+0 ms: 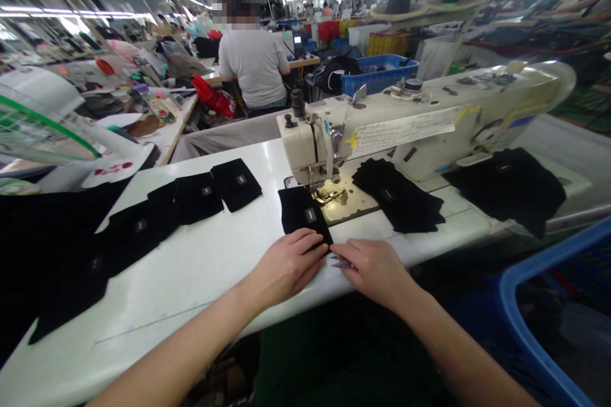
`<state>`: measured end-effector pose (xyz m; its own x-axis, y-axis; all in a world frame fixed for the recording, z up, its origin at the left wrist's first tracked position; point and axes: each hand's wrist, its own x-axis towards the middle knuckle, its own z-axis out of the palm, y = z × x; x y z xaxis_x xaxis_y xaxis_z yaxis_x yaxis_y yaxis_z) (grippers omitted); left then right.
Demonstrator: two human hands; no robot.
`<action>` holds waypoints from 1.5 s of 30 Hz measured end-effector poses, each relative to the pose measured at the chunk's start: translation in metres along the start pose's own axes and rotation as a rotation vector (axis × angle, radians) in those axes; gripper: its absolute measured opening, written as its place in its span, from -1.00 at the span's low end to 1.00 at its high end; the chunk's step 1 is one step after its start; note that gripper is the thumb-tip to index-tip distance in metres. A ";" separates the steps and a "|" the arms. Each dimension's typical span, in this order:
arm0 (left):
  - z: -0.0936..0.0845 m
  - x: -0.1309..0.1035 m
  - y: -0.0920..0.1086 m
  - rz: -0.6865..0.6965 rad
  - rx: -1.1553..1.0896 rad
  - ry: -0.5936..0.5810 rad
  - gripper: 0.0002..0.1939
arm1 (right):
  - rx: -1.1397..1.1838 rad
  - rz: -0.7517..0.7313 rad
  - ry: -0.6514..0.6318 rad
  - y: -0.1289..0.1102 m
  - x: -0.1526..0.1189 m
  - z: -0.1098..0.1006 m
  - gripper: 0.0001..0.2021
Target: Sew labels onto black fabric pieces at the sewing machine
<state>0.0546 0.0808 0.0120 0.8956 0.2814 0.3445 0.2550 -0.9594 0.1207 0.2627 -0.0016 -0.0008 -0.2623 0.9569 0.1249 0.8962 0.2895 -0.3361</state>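
A black fabric piece (296,206) with a small label lies on the white sewing table (224,254), its far edge beside the presser foot of the sewing machine (305,140). My left hand (292,261) presses down on the near end of this piece, fingers together. At its near right corner, my right hand (375,270) pinches the fabric edge between thumb and forefinger, and a small pointed metal tool (340,261) shows under its fingers. The fingertips of both hands almost touch.
Labelled black pieces (193,198) form an overlapping row at left. A black stack (398,197) lies right of the needle, another black pile (510,184) farther right. A blue basket (513,280) stands at lower right, a fan (42,121) at left. A person (252,67) sits beyond.
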 end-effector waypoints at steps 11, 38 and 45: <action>0.002 0.008 -0.028 -0.033 0.003 -0.006 -0.72 | -0.030 0.058 -0.049 0.004 0.029 -0.003 -0.70; 0.000 0.029 -0.093 -0.092 -0.002 -0.001 -0.71 | -0.021 0.100 -0.041 0.003 0.011 -0.008 -0.63; 0.001 0.032 -0.101 -0.111 0.014 -0.014 -0.70 | -0.020 0.083 0.025 0.004 0.006 -0.008 -0.64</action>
<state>0.0575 0.1866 0.0097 0.8668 0.3853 0.3165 0.3576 -0.9227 0.1442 0.2676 0.0054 0.0064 -0.1774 0.9767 0.1210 0.9218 0.2080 -0.3272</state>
